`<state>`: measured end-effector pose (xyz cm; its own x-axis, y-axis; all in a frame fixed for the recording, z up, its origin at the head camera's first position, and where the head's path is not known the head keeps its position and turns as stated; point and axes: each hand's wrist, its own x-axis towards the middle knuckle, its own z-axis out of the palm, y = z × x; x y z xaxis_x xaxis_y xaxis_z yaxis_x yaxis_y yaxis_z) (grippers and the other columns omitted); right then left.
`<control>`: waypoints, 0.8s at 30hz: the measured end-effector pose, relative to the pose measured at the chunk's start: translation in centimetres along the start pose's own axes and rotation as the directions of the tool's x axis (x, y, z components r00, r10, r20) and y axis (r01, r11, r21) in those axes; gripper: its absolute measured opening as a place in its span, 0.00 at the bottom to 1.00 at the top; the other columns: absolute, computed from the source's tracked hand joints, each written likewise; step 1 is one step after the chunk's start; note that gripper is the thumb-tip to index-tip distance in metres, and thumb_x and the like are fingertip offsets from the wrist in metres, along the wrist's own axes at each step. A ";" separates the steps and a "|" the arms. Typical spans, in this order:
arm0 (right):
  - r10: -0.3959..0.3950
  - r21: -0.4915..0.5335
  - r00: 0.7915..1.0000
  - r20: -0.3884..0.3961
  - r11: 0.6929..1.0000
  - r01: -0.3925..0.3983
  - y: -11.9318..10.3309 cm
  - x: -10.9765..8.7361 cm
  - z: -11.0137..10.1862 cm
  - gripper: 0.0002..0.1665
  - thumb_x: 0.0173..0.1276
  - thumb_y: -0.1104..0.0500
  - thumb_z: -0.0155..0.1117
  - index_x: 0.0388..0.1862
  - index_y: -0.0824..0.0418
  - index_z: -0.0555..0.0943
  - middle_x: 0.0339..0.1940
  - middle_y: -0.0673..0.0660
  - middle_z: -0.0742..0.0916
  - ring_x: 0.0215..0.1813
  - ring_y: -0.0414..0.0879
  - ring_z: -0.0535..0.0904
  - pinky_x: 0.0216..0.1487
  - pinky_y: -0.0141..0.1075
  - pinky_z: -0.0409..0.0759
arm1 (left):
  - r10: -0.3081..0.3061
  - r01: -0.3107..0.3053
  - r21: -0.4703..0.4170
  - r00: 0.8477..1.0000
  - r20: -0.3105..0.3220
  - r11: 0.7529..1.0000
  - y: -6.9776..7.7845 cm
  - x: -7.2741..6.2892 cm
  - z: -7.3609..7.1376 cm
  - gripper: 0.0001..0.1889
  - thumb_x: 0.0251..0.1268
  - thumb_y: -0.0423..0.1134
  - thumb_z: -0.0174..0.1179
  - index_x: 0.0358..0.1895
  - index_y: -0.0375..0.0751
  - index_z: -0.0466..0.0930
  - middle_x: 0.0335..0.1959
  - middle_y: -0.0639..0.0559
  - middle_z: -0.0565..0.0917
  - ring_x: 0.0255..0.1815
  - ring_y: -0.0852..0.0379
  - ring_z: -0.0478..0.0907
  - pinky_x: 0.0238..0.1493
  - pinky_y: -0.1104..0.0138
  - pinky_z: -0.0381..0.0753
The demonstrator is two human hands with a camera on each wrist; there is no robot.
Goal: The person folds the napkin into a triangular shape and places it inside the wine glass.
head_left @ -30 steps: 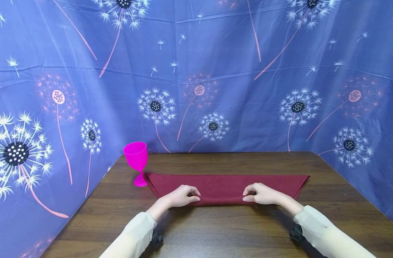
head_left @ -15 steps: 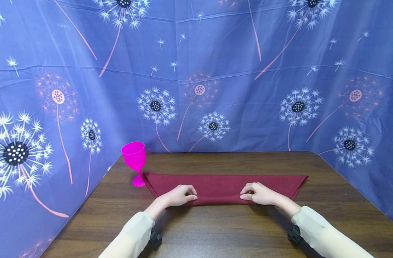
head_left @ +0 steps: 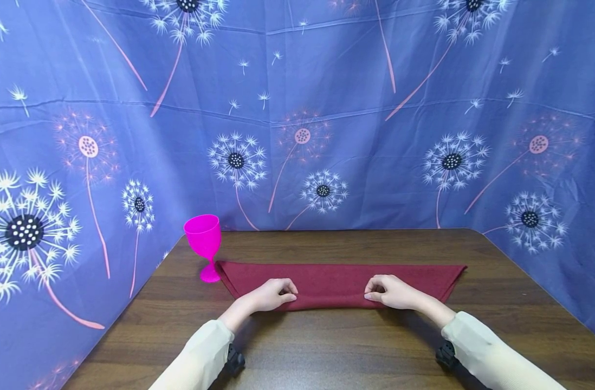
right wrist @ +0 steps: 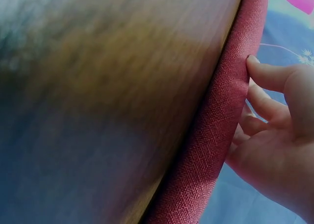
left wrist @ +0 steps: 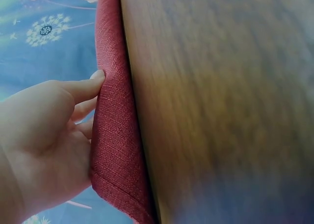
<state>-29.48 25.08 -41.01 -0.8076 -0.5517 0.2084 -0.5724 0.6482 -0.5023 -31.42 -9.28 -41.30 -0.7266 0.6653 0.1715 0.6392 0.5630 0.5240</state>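
In the head view a dark red cloth [head_left: 327, 279], folded into a long trapezoid, lies across the table with its near edge turned over into a soft roll. My left hand [head_left: 270, 295] pinches that edge left of its middle, and my right hand [head_left: 394, 291] pinches it to the right. Woven texture shows on the cloth [left wrist: 115, 121] in the left wrist view, the thumb resting on the roll and the other fingers partly hidden behind. The right wrist view has the same hold on the cloth [right wrist: 216, 111], thumb tip on top.
A bright magenta goblet [head_left: 203, 237] stands upright at the cloth's far left corner, its foot right beside the fabric. The brown wooden table [head_left: 336, 346] reaches back to a blue dandelion-print curtain [head_left: 375, 135] behind and at both sides.
Compared with a second ago, both hands, the cloth and the goblet appear slightly further left in the head view. Over the last half second almost nothing moves; both hands keep pinching the edge.
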 end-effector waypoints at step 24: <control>-0.084 0.023 0.995 -0.060 0.996 0.086 0.0 0.2 -0.3 0.07 0.54 0.68 0.68 0.30 0.58 0.85 0.31 0.49 0.84 0.36 0.37 0.77 0.36 0.32 0.75 | 0.065 -0.063 0.036 0.996 -0.058 0.997 -0.4 0.1 -0.3 0.08 0.53 0.24 0.63 0.35 0.38 0.84 0.30 0.50 0.84 0.24 0.69 0.69 0.28 0.75 0.70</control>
<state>-29.70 25.12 -40.76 -0.7635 -0.5718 0.3001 -0.6362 0.5863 -0.5015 -31.80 -9.54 -41.24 -0.6971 0.6708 0.2532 0.6921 0.5375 0.4817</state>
